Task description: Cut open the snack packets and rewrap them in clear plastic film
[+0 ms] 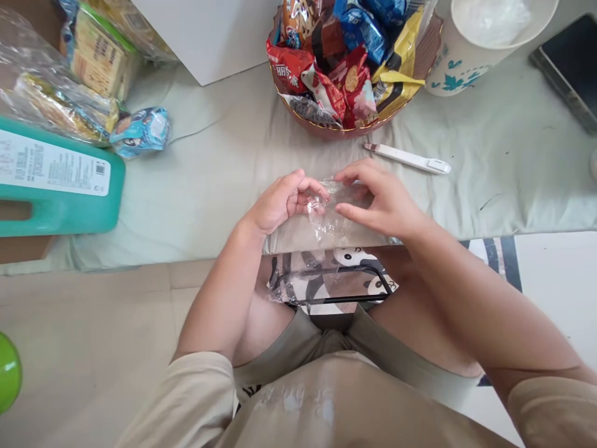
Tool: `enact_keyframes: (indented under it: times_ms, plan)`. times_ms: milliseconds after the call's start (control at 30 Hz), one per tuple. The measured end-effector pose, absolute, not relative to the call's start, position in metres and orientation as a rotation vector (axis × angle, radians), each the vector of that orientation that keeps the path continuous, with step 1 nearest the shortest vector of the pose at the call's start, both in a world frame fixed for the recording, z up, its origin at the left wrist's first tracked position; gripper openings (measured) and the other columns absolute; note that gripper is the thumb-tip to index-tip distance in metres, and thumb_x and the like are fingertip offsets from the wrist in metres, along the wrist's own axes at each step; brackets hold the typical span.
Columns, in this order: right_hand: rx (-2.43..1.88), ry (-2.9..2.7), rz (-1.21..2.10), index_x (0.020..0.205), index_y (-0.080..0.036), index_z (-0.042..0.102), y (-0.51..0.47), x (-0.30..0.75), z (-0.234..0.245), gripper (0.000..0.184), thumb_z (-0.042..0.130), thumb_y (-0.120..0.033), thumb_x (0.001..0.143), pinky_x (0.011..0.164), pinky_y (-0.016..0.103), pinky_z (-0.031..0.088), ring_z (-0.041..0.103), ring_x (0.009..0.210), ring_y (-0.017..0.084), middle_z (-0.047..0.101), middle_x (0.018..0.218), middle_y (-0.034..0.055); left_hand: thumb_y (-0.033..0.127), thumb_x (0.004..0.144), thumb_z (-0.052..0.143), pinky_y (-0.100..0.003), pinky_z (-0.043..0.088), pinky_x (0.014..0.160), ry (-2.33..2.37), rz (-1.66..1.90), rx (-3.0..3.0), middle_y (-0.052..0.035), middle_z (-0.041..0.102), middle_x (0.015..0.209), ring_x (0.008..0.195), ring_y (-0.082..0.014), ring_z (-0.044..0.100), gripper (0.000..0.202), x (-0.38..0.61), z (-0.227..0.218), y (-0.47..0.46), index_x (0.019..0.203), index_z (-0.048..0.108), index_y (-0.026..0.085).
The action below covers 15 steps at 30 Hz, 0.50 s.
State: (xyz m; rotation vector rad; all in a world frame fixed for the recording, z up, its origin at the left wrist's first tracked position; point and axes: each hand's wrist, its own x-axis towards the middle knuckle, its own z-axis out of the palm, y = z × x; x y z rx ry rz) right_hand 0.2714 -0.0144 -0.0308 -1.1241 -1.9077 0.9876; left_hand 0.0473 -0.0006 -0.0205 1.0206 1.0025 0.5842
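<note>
A crinkled clear plastic wrapper point(326, 218) lies between my hands at the front edge of the cloth-covered table. My left hand point(286, 202) is turned palm inward, its curled fingers on the wrapper's left side. Over the right side is my right hand point(380, 199), thumb and forefinger apart, its other fingers partly hidden. Clear plastic also shows lower down, over a black-edged frame point(345, 300) and a panda print point(321, 286) between my legs. Just beyond my right hand lies a white-handled cutter point(408, 157), its tip pointing left.
A bowl point(321, 130) of wrapped snacks stands at the back, beside a paper cup point(459, 71) and a phone point(569, 68). To the left are a teal jug point(88, 208), a blue packet point(142, 132) and bagged snacks point(96, 59). A white box corner point(205, 37) juts in.
</note>
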Motion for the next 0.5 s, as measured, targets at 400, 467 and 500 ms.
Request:
enact_keyframes:
  times_ms: [400,467,500]
  plan:
    - [-1.305,-1.852,0.824,0.07,-0.024,0.049,-0.0125,0.2642,-0.028,0.016,0.062,-0.022,0.078,0.078,0.042,0.056,0.067,0.086,0.024,0.073,0.098,0.0086,0.083,0.065,0.076,-0.032,0.057,0.079,0.943,0.607,1.222,-0.0093,0.077,0.094,0.084,-0.0202,0.072,0.072,0.0472,-0.0226,-0.0076,0.093,0.076,0.016]
    - [-1.33,-1.836,0.801,0.068,-0.025,0.046,-0.0117,0.2645,-0.0275,0.02,0.063,-0.02,0.078,0.078,0.043,0.056,0.066,0.084,0.024,0.072,0.092,0.0083,0.067,0.067,0.083,-0.03,0.055,0.076,1.009,0.595,1.34,-0.0082,0.078,0.095,0.083,-0.0186,0.07,0.055,0.0501,-0.02,-0.0098,0.088,0.077,0.017]
    - [-1.333,-1.831,0.79,0.067,-0.025,0.045,-0.0114,0.2648,-0.0278,0.022,0.063,-0.019,0.079,0.077,0.043,0.056,0.066,0.083,0.024,0.07,0.089,0.008,0.056,0.068,0.084,-0.03,0.054,0.075,1.048,0.595,1.384,-0.0075,0.079,0.096,0.083,-0.0183,0.07,0.043,0.0518,-0.0189,-0.0106,0.085,0.077,0.017]
